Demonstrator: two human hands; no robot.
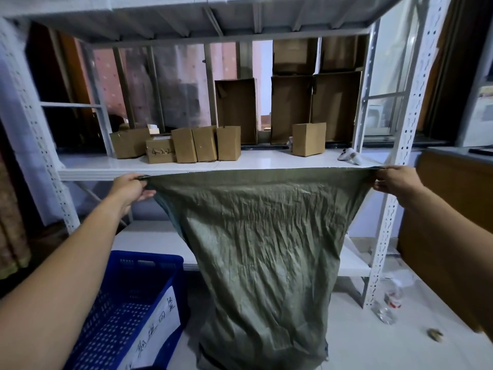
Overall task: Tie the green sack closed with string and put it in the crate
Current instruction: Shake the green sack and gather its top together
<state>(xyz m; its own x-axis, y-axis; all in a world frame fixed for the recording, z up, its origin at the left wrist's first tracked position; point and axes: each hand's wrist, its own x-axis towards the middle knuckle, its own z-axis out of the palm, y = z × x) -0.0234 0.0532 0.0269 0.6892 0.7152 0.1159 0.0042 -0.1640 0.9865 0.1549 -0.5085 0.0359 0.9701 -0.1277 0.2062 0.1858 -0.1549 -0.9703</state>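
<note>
The white metal rack point(394, 198) is taking up pretty much the whole background, left to right. Right in front of its middle shelf the green sack point(261, 236) is hanging, stretched wide open-side-up between the two hands. It's a dull olive woven sack, super wrinkled, with the top edge pulled into a nearly straight line. It's narrowing toward the bottom, and the bottom end is sitting crumpled on the pale floor. So it's outside the blue crate point(133, 289), just to the right of it; can't tell if the two are actually touching.

The crate is sitting near left on the floor, with perforated plastic walls and a white paper sheet point(160, 324) lying inside. The sheet is showing black handwritten characters, but they're running sideways and I'm not managing to read them.

A bunch of small cardboard boxes point(205, 146) is standing on the middle shelf, with taller ones behind. One small box point(159, 150) is showing "4-2-2" in marker.

Both arms are reaching out forward and spread well apart. The left hand point(130, 186) is gripping the sack's left top corner, fingers curled over the bunched fabric and the thumb pressing underneath. The right hand point(394, 181) is doing the same on the right corner, fingers wrapped round the gathered edge.

A clear plastic bottle point(389, 303) is lying on the floor on the right, by the rack's post.
</note>
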